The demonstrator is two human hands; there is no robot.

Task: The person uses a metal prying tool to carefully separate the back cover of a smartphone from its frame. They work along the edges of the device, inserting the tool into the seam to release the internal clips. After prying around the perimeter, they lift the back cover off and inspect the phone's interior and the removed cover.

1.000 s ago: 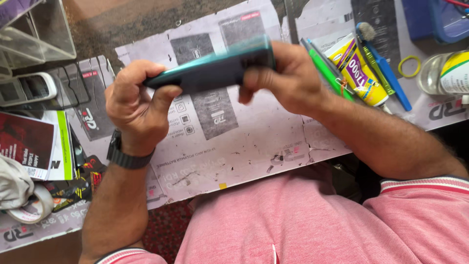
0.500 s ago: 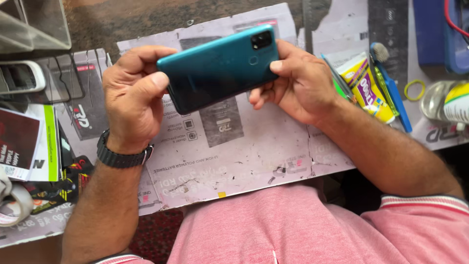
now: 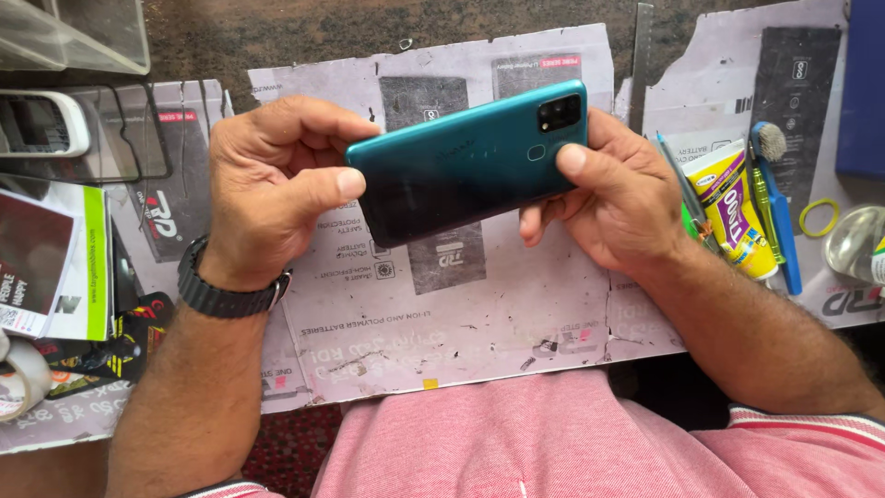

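Teal glossy smartphone (image 3: 470, 161), back face up, held between both my hands above the worn printed paper sheet (image 3: 442, 314) covering the bench. Long axis runs left-right, slightly tilted: camera-cluster end higher and toward my right. Left hand (image 3: 272, 194) curled on the plain end, thumb pressed flat on the back near the lower corner, fingers wrapped under the far edge. Right hand (image 3: 613, 198) closed on the camera end, thumb tip on the back just beside the round sensor, fingers underneath. Both grips firm, each hand touching its own end, so neither is nearer. Yellow glue tube (image 3: 733, 207) and blue-handled brush (image 3: 779, 217) lie just right of my right hand, untouched.
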